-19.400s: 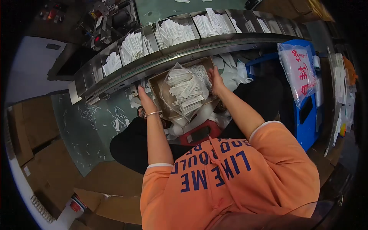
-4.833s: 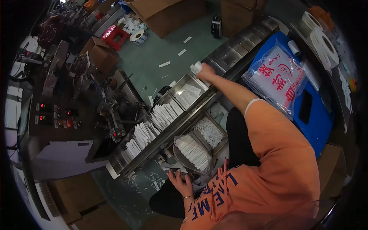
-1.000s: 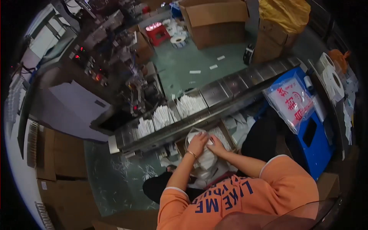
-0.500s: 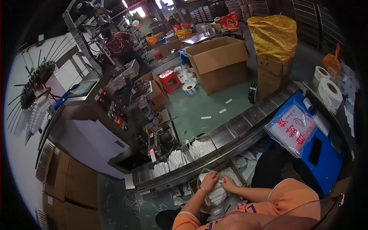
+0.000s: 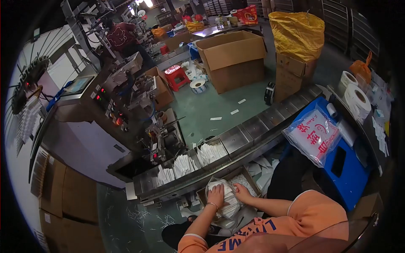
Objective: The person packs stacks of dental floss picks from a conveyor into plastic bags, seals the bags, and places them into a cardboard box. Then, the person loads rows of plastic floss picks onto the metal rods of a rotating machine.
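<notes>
Low in front of me, a clear plastic bag (image 5: 231,213) holds a bundle of thin white paper-wrapped packets (image 5: 228,198). My left hand (image 5: 216,195) lies on top of the packets, fingers stretched out. On the right side of the bag, my right hand (image 5: 242,193) is closed at the bag's edge, with the fingertips partly hidden. Under and around the bag is an open cardboard box (image 5: 252,184) with small white bits in it. Just beyond, the metal conveyor (image 5: 241,140) carries several piles of similar white packets (image 5: 184,165).
A machine with a control panel (image 5: 100,95) stands at the left. To the right are a blue surface (image 5: 350,175) with a printed plastic bag (image 5: 314,137), and label rolls (image 5: 357,99). Beyond the conveyor are a large carton (image 5: 234,67), a red stool (image 5: 176,77) and another person (image 5: 122,40).
The view has shifted, so the surroundings sit further left and higher. My hands have moved apart, and the left now lies flatter on the packets.
</notes>
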Tool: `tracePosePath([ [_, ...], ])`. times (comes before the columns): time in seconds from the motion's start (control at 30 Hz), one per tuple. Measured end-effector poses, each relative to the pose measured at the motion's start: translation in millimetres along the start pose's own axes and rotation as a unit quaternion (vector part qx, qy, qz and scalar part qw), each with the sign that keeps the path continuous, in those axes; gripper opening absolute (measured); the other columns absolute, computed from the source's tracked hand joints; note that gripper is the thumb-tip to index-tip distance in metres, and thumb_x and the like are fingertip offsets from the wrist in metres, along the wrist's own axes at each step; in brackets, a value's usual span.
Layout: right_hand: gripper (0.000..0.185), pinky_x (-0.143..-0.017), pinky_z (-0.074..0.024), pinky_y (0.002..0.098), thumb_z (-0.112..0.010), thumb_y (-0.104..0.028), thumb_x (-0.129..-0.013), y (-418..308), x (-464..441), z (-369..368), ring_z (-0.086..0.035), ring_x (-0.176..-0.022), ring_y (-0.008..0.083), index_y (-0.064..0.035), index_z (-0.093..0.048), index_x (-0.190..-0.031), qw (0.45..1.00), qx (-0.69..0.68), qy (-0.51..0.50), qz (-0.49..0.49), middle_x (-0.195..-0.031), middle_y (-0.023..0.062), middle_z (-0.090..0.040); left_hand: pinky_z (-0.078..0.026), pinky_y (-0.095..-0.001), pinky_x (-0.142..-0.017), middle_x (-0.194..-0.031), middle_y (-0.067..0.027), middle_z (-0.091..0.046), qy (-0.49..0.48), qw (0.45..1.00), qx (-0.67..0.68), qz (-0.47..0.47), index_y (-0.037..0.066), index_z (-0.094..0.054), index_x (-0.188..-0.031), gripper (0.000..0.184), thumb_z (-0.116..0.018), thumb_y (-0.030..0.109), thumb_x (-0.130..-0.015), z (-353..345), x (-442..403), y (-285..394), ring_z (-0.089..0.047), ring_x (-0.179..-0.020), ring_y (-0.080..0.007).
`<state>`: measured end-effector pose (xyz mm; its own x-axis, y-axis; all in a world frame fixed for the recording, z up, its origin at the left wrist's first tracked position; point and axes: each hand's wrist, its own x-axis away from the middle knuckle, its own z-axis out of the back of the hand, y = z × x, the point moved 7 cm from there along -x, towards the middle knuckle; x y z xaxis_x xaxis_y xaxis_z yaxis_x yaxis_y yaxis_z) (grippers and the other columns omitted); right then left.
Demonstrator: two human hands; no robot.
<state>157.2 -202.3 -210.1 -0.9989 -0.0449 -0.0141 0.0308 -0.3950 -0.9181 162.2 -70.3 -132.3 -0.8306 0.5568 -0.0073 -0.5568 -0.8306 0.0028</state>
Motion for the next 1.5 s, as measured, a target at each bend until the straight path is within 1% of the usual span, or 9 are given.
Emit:
tracePosePath([
  [0.17,0.04,-0.058,-0.0426,0.0285,-0.052,-0.003,-0.073,0,1,4,-0.051,-0.063,0.0166,-0.0023,-0.049,-0.113,0.999,-0.032,-0.007,-0.017,-0.072,0.0059,-0.051,-0.037,-0.0449,-0.087,-0.119,-0.015,-0.044,0.014,0.994,0.066,-0.083,0.0,-0.033,-0.128,0.093,-0.068,0.052,-0.06,8,-6,-16,-0.042,-0.111,-0.0308],
  [0.2,0.038,-0.063,-0.0438,0.0334,-0.05,-0.003,-0.073,1,-1,6,-0.054,-0.07,0.0239,-0.0031,-0.051,-0.111,0.999,-0.026,0.0,-0.033,-0.077,0.0107,-0.054,-0.037,-0.0449,-0.087,-0.119,-0.015,-0.044,0.014,0.994,0.069,-0.083,0.0,-0.033,-0.128,0.093,-0.068,0.052,-0.06,-3,-5,-15,-0.042,-0.111,-0.0308],
  [0.4,0.029,-0.068,-0.0455,0.0404,-0.047,-0.005,-0.078,-3,-6,13,-0.056,-0.078,0.0367,-0.005,-0.056,-0.105,0.997,0.059,0.051,0.013,-0.084,0.021,-0.058,-0.018,-0.0576,-0.1,-0.141,-0.0231,-0.017,-0.048,0.996,0.075,0.027,-0.004,-0.023,-0.133,0.119,-0.064,0.07,-0.049,13,2,-3,-0.017,-0.13,-0.041],
  [0.47,0.028,-0.067,-0.0448,0.0394,-0.047,-0.003,-0.077,-11,-6,18,-0.055,-0.078,0.038,-0.0038,-0.056,-0.104,0.998,0.051,0.025,-0.018,-0.086,0.0215,-0.058,-0.014,-0.0582,-0.101,-0.143,-0.0218,-0.012,-0.139,0.986,0.075,0.055,0.005,-0.017,-0.138,0.126,-0.073,0.064,-0.042,-5,16,9,-0.009,-0.131,-0.0434],
  [0.5,0.028,-0.062,-0.0424,0.0297,-0.049,-0.005,-0.079,-17,-4,21,-0.053,-0.067,0.0207,-0.0031,-0.057,-0.105,0.997,0.027,0.058,0.036,-0.078,0.0158,-0.056,-0.015,-0.0583,-0.101,-0.144,-0.0197,-0.007,-0.173,0.982,0.052,0.058,0.01,-0.015,-0.139,0.127,-0.077,0.058,-0.04,-27,25,11,-0.005,-0.132,-0.0421],
  [0.67,0.034,-0.062,-0.0389,0.0209,-0.049,0.001,-0.073,-14,1,13,-0.046,-0.067,0.0086,0.0009,-0.054,-0.107,0.995,-0.041,-0.038,-0.076,-0.076,0.0003,-0.05,-0.014,-0.0591,-0.101,-0.146,-0.0154,-0.003,-0.182,0.981,0.019,0.068,0.02,-0.013,-0.14,0.127,-0.081,0.05,-0.037,-41,18,11,-0.001,-0.132,-0.0412],
  [1.27,0.039,-0.058,-0.0385,0.022,-0.051,0.003,-0.068,-20,3,10,-0.044,-0.064,0.0095,-0.0019,-0.054,-0.107,0.997,-0.047,-0.028,-0.062,-0.071,0.0009,-0.046,-0.016,-0.0555,-0.103,-0.146,-0.0089,-0.007,-0.201,0.971,0.07,0.11,0.015,-0.013,-0.14,0.122,-0.083,0.04,-0.043,-39,3,15,-0.007,-0.133,-0.0382],
  [1.43,0.041,-0.058,-0.0413,0.0274,-0.055,-0.004,-0.069,-33,1,18,-0.048,-0.061,0.0158,-0.0037,-0.052,-0.11,0.999,0.018,0.002,-0.034,-0.07,0.0058,-0.049,-0.02,-0.0523,-0.101,-0.143,-0.0194,-0.014,-0.091,0.981,0.114,0.129,0.01,-0.022,-0.137,0.107,-0.08,0.038,-0.051,25,10,20,-0.011,-0.132,-0.0396],
  [1.5,0.042,-0.058,-0.0429,0.0301,-0.057,-0.008,-0.07,-46,3,25,-0.051,-0.061,0.0195,-0.0047,-0.051,-0.111,0.998,0.051,0.03,-0.012,-0.068,0.0076,-0.05,-0.02,-0.0484,-0.102,-0.142,-0.0187,-0.015,0.151,0.945,0.131,0.258,0.009,-0.026,-0.135,0.095,-0.077,0.03,-0.058,65,38,-4,-0.014,-0.13,-0.0395],
])
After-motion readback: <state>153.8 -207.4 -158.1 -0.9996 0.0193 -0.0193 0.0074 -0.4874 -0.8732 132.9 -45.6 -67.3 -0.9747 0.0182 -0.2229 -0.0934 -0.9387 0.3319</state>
